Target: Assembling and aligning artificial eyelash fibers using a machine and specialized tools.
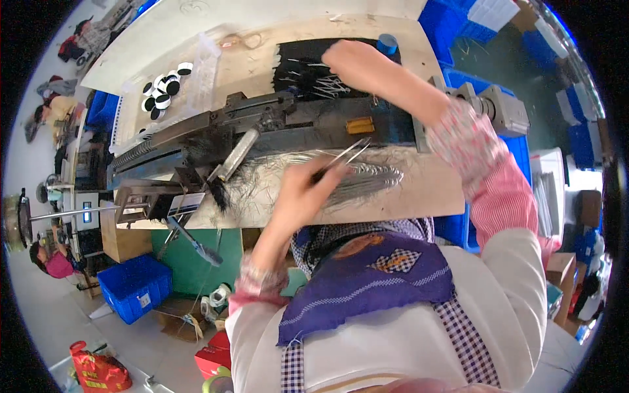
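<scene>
My left hand [306,191] is closed around thin, bright metal wires [352,152] whose two ends stick out to the upper right. Below them lies a bundle of grey wires with looped ends [377,180] on the bench's near side. My right hand [354,62] is stretched over a black mat [295,56], its fingers curled downward; what they hold, if anything, is hidden. Several loose silver wire pieces [327,85] lie on that mat beside the hand. Between my hands runs a long dark metal machine [314,121] with a small yellow block [360,125] on it.
A clear tray [208,62] at the far left holds several black-and-white round caps [162,98]. A blue cap [387,44] stands on the mat's far right. The machine's motor [504,111] juts out at right. Dark bristles [219,196] cling beside a silver cylinder [239,154].
</scene>
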`<state>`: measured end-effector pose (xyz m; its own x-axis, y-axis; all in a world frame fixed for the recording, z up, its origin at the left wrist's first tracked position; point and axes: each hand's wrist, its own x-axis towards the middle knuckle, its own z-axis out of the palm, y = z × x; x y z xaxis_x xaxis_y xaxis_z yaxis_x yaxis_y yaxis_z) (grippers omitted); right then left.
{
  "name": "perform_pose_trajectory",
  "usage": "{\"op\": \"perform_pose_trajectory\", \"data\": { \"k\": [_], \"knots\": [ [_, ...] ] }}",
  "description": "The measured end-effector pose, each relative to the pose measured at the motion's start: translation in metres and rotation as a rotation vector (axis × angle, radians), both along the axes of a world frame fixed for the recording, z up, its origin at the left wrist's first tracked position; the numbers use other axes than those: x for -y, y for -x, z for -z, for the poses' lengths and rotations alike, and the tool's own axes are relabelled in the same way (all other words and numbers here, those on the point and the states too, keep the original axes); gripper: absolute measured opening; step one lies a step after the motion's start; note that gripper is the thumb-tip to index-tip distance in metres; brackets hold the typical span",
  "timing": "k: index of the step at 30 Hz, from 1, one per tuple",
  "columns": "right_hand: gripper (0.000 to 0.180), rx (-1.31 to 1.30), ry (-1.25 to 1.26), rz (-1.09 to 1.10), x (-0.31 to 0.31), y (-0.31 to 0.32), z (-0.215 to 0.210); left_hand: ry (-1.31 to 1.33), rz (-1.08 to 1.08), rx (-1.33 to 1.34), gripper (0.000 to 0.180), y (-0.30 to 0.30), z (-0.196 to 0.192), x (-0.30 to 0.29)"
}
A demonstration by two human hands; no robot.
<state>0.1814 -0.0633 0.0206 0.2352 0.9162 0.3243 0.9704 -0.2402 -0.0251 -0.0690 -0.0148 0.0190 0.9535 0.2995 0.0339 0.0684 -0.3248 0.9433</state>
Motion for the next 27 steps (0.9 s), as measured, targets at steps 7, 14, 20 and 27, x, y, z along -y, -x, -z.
{"op": "perform_pose_trajectory", "data": {
  "k": [7, 14, 20, 27],
  "knots": [
    [0.02, -0.393, 0.079, -0.253, 0.05, 0.006, -0.03, 0.005, 0.121, 0.056, 0.02, -0.098, 0.041, -0.03],
    [0.018, -0.301, -0.184, -0.402, 0.044, 0.031, -0.011, -1.201, -0.035, 0.256, 0.008, -0.071, -0.009, -0.046],
    [0.016, -0.515, -0.364, -0.367, 0.024, 0.043, -0.007, -1.176, -0.456, 0.873, 0.012, -0.04, -0.004, -0.052],
    [0.019, -0.466, -0.263, -0.309, 0.002, 0.045, 0.009, 1.578, -0.086, 0.269, 0.053, -0.001, 0.026, -0.039]
  ]
}}
